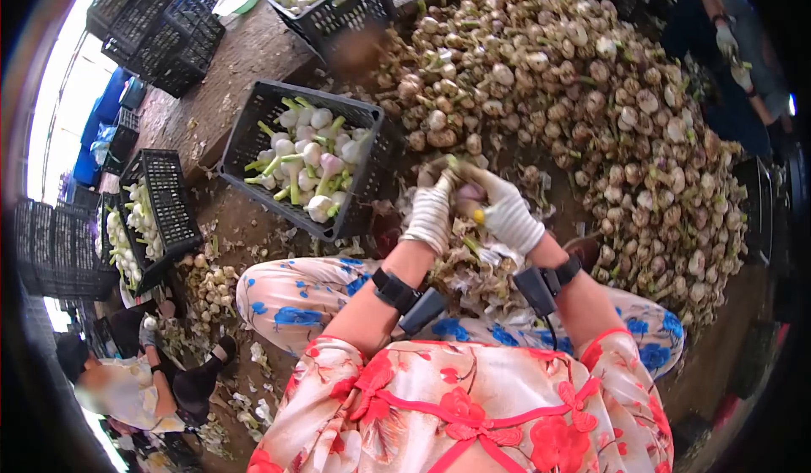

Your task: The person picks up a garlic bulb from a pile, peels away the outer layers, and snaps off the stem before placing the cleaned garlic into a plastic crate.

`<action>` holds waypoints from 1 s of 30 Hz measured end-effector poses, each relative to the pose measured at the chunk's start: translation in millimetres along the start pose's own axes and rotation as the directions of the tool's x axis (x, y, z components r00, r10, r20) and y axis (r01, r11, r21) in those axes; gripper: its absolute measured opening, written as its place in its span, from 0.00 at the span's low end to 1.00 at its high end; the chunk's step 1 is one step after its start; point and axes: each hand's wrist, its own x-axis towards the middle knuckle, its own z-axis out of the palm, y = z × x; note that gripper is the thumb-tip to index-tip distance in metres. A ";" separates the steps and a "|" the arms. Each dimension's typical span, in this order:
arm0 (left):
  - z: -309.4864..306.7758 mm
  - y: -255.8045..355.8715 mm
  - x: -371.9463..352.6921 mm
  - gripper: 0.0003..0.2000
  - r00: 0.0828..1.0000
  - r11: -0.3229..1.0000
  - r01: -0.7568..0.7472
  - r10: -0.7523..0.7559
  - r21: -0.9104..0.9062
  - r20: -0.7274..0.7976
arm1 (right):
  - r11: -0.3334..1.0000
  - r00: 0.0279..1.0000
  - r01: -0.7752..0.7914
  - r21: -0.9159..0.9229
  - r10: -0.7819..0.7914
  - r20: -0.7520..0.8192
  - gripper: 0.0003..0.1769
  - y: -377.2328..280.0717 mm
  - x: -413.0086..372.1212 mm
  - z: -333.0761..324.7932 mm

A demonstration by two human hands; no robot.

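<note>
In front of my lap, my two gloved hands meet over a garlic bulb point(470, 193), purplish and partly covered by the fingers. My left hand point(431, 211) is closed around the bulb's stem side, its fingertips hidden behind the glove. Curled beside it, my right hand point(509, 211) has a small yellow end point(479, 216) sticking out under the fingers; the rest of that object is hidden. Peeled skins point(473, 274) lie below the hands. Left of them stands a black crate point(325, 228) with cleaned white garlic point(308, 156) and trimmed green stems.
A big heap of unpeeled garlic point(557, 76) spreads ahead and to the right. Another crate point(363, 17) stands at the top, one with garlic point(173, 211) at the left, near stacked crates point(156, 34). Co-workers sit at lower left point(139, 393) and upper right point(731, 59).
</note>
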 end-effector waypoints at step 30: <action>-49.1 -30.4 25.4 0.18 0.933 0.870 0.360 -0.337 0.336 -0.126 | 0.202 0.721 -0.565 -0.800 0.592 -0.360 0.30 187.7 37.1 -165.4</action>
